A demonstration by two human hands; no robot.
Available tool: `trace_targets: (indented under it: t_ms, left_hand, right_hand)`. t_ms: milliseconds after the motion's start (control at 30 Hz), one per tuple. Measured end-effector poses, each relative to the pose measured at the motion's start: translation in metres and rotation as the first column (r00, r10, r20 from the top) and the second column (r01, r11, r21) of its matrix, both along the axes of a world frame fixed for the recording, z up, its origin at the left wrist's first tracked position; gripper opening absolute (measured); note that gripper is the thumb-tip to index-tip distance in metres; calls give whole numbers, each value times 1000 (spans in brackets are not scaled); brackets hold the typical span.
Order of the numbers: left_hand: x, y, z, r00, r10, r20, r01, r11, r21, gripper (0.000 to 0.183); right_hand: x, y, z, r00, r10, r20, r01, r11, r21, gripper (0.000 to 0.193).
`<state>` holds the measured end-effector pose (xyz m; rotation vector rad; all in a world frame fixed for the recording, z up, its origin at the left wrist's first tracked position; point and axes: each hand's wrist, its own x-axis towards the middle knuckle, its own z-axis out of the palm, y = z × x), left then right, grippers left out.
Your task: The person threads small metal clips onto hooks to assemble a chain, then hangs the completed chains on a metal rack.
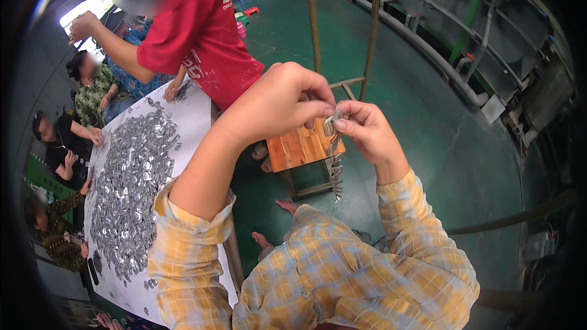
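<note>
While both hands meet in mid-air above the lap, the left hand (278, 101) pinches shut on the top small flat silver metal piece (330, 123), and the right hand (367, 128) closes its fingertips on the same piece from the right. Below hangs a threaded string of like metal pieces (335, 174), over the small wooden stool (299, 146). A good grip looks like fingertips only, chain hanging free. On the left lies a white sheet heaped with shiny metal pieces (131, 177), co-workers around it.
</note>
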<state>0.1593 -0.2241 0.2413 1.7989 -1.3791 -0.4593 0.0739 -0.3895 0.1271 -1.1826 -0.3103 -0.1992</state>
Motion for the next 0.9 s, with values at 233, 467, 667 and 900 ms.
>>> trace_targets:
  t_ms: [233, 467, 667, 900]
  left_hand:
    - [-11, -19, 1, 915, 134, 379, -69, 981, -181, 6]
    - [-17, -28, 6, 883, 110, 456, -19, 980, -199, 6]
    - [-23, -22, 5, 942, 145, 302, -47, 950, -309, 24]
    - [-25, 10, -15, 934, 208, 289, -128, 954, -272, 28]
  right_hand:
    - [0, -6, 1, 998, -22, 52, 15, 990, 140, 27]
    - [2, -11, 3, 997, 28, 78, -46, 968, 248, 20]
    - [-3, -33, 14, 990, -26, 141, -16, 955, 295, 20]
    - [-22, -99, 51, 919, -285, 272, 252, 956, 151, 21]
